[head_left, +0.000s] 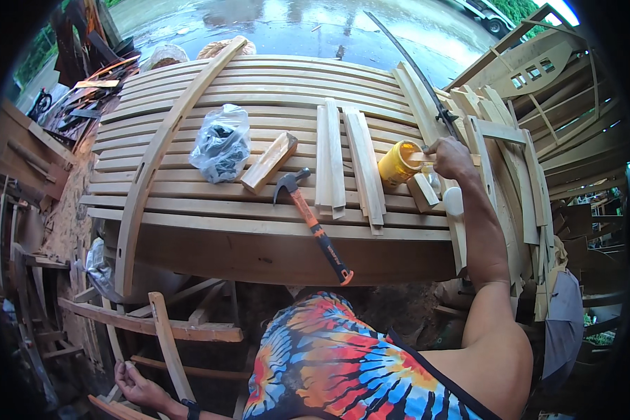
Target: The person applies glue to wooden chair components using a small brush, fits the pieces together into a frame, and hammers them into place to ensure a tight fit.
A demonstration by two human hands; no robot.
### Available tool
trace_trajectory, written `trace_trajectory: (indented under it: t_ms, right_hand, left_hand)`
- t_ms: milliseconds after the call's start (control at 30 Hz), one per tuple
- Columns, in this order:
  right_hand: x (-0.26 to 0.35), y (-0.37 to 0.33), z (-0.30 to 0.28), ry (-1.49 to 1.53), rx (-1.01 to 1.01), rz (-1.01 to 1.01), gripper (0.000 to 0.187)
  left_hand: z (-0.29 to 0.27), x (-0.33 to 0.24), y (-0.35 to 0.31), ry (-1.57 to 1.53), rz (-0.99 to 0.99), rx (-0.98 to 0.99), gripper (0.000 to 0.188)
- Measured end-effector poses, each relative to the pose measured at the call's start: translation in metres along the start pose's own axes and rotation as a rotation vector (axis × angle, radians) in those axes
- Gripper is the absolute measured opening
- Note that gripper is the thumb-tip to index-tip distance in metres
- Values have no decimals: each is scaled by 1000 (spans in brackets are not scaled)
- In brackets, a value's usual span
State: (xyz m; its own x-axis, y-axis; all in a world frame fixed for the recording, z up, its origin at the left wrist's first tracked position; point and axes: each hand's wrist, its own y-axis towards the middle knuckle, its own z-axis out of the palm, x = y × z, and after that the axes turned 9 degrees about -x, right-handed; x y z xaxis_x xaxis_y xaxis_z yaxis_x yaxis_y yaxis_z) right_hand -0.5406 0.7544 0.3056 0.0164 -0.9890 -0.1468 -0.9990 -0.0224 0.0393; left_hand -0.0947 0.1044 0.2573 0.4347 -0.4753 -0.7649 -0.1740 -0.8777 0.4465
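My right hand (455,159) is closed around a flat pale wooden stick (418,158), whose end goes into the mouth of a yellow plastic jar (393,166). The jar leans over on the slatted wooden bench top. Near my right forearm lie a white round lid (453,201) and a short wood block (423,192). Low at the left, my left hand (138,386) is beside a wooden frame (169,346), fingers curled together; whatever they hold, if anything, is too small to make out.
On the slats (280,206) lie a claw hammer (315,227), its handle over the front edge, a wood block (269,163), a plastic bag of dark pieces (220,143) and several thin strips (362,171). A long slotted rail (162,147) crosses the left; a metal bar clamp (416,66) lies at right.
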Motion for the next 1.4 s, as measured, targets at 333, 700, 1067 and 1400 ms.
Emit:
trace_trajectory:
  t_ms: [333,700,1067,1400]
  right_hand:
    - [-16,-11,-11,-3,74,83,36]
    - [32,12,14,-44,-125,-394,53]
    - [433,-125,77,789,186,-1419,53]
    - [572,-473,78,483,785,-2165,52]
  left_hand:
    - [43,-15,-7,-52,0,71,20]
    - [11,-42,-34,-65,59,-99,12]
    - [-165,0,-159,375,-114,-578,21]
    - [-437,3,-408,939,-820,-1165,63]
